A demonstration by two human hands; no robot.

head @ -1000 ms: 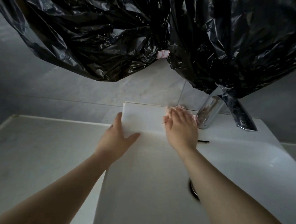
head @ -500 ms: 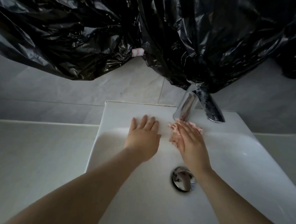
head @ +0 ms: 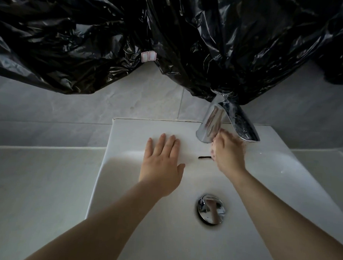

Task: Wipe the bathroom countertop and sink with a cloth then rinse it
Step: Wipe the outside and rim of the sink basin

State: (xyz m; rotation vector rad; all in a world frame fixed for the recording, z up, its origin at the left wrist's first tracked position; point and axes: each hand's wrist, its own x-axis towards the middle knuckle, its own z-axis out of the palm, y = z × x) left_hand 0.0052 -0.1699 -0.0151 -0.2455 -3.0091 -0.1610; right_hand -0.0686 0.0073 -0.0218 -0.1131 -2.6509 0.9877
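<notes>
Fingers (head: 167, 143) of your left hand (head: 161, 166) lie straight and close together, thumb out to the side. They rest flat on the white back ledge of the sink (head: 127, 132) and hold nothing. Your right hand (head: 229, 157) is near it on the right, its fingers (head: 223, 139) together and bent down over the pink cloth (head: 212, 151). They clamp on the cloth and press it against the foot of the chrome tap (head: 211, 121). Only small bits of the cloth show, at the thumb side and past the far edge of the hand; the rest is hidden under your palm. A dark overflow slot (head: 204, 157) sits in the sink wall between your two hands. The round chrome drain (head: 210, 209) lies lower in the bowl, between your forearms. The pale table (head: 38, 183) runs along both sides of the sink. Grey tiles (head: 129, 101) cover the wall behind. Crumpled black plastic bags (head: 92, 39) hang down over the top of the tap, with a small white and pink label (head: 148, 56) on them.
</notes>
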